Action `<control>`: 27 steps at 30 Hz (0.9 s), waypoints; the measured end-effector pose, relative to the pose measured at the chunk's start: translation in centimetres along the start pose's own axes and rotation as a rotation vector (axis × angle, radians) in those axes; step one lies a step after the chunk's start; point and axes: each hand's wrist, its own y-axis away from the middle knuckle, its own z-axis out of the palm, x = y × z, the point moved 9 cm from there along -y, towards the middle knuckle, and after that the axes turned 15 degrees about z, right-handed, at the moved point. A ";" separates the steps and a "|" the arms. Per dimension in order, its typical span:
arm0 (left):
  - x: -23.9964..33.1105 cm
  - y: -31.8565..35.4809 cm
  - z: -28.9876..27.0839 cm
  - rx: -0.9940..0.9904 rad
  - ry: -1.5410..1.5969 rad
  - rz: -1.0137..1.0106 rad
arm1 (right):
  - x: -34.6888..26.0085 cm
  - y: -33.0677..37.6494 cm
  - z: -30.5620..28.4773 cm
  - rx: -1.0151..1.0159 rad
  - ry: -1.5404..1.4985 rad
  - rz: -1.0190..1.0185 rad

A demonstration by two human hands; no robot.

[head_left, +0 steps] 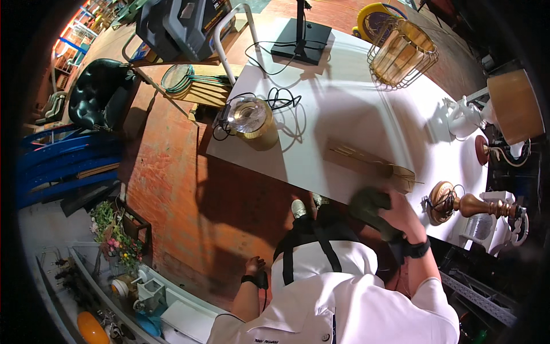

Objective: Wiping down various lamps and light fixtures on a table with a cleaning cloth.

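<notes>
My right hand (401, 213) is over the near edge of the white table (309, 143), closed round a bulky dark green object (368, 207). Its kind is hard to make out; it looks rounded and soft-edged. Just beyond it lies a long tan holder (366, 163) with thin rods along it and a curved end. To the right of that hand, a turned wooden lamp base (458, 204) rests on its side with its cord bunched by the foot. My left hand (255, 265) hangs low beside my body, away from the table, its fingers curled with nothing seen in them.
On the table are a gold cylinder with a clear top (255, 123), a wire-framed lampshade (401, 54), a black stand (301, 43) and a white lamp with a tan shade (515, 106). Left stand a black tufted chair (97, 94) and blue curved pieces (69, 160). Flowers (117, 238) are lower left.
</notes>
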 end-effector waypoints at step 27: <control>37.8 17.4 34.7 -0.737 -0.362 0.941 | 15.7 0.6 -0.6 0.373 -0.658 0.307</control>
